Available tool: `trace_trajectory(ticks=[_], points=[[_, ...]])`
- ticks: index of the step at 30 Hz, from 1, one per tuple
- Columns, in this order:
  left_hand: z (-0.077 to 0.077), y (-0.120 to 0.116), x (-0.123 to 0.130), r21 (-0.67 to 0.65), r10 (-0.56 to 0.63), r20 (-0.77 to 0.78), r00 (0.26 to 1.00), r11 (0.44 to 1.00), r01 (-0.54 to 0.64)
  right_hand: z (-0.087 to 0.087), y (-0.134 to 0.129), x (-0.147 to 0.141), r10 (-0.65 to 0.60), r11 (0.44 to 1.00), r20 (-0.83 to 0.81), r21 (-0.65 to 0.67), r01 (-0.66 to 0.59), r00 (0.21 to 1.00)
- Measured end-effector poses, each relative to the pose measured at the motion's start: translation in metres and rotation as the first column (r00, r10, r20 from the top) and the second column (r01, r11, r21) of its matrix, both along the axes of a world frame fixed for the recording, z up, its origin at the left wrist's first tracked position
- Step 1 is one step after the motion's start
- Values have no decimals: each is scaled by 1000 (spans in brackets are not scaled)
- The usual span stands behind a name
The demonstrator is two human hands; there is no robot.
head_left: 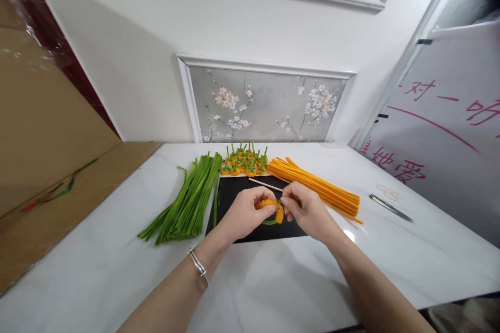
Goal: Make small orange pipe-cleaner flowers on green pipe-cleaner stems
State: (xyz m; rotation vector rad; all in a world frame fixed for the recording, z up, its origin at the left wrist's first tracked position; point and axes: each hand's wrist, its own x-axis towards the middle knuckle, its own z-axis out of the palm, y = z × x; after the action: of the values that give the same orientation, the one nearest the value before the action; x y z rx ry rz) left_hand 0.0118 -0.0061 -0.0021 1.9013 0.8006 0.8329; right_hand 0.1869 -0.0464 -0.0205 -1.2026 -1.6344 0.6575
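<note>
Between the thumb and fingers of my left hand (250, 210) is a coiled orange pipe cleaner piece (279, 214), partly hidden by the fingers. My right hand (304, 208) pinches at a green pipe cleaner (269, 222) where it meets the orange piece; the green stem curves below both hands. Both hands hover over a black mat (250, 234). A thin pale stick (265, 184) lies on the mat just behind my hands.
Green pipe cleaners (187, 203) lie bundled at left, orange pipe cleaners (316, 187) at right. Several small orange pumpkin-like pieces with green stems (246, 161) stand behind the mat. Tweezers (390, 208) and rubber bands (388, 192) lie far right on the white table (136, 281).
</note>
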Motion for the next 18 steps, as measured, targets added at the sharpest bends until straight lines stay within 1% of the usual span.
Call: trace_trajectory(ticks=[3,6,9,13,15,18], points=[[3,3,-4,-101,-3,35,999,995,7,-1,3,9,-42,999,5,5,42,999],[3,7,-8,-237,-13,113,993,971,40,-1,6,21,-91,996,21,-20,92,996],[1,10,-10,-320,1,192,981,945,62,-1,8,25,-81,997,76,-15,82,994],[-2,11,-9,-310,-25,160,987,948,75,1,4,15,-9,999,201,51,-2,980],[-2,10,-7,-299,-40,149,988,951,84,1,1,8,30,999,244,22,-37,969],[-1,6,-4,-276,-29,141,990,959,67,0,0,5,64,998,239,-27,-59,969]])
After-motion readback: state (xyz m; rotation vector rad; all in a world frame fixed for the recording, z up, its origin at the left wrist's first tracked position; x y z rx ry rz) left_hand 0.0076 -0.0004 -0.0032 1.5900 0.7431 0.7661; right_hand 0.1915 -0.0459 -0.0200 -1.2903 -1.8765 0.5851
